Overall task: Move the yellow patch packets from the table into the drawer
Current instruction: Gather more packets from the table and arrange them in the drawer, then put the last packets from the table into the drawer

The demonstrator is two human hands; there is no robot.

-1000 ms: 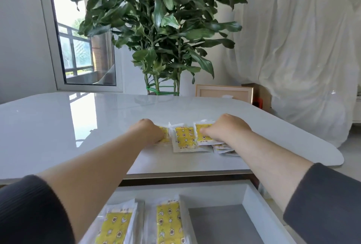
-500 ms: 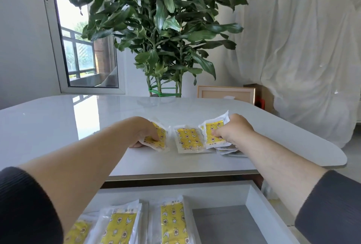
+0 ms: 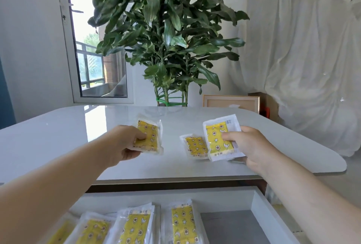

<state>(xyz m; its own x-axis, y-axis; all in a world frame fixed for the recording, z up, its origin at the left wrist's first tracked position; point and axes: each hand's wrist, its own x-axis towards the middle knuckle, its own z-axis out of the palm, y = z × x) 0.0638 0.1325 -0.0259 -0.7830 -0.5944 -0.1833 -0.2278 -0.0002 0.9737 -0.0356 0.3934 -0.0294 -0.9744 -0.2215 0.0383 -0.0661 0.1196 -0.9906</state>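
Left packet (image 3: 149,138), in my left hand (image 3: 125,144): cloudy white wrap over bright yellow, dotted with small brown-and-white figures. Right packet (image 3: 219,140), in my right hand (image 3: 246,146): white border, yellow field, white moons and stars. Between them, near the table's front edge, the flat packet (image 3: 195,147) shows that same starry yellow. The table (image 3: 78,136) is glossy pale grey. The drawer (image 3: 261,210) has white walls and a grey floor, and the drawer packets (image 3: 181,224) are yellow with moons and stars too. Beyond the far edge: dark green plant (image 3: 166,29), bright green tie (image 3: 172,100), white sheet (image 3: 302,68).
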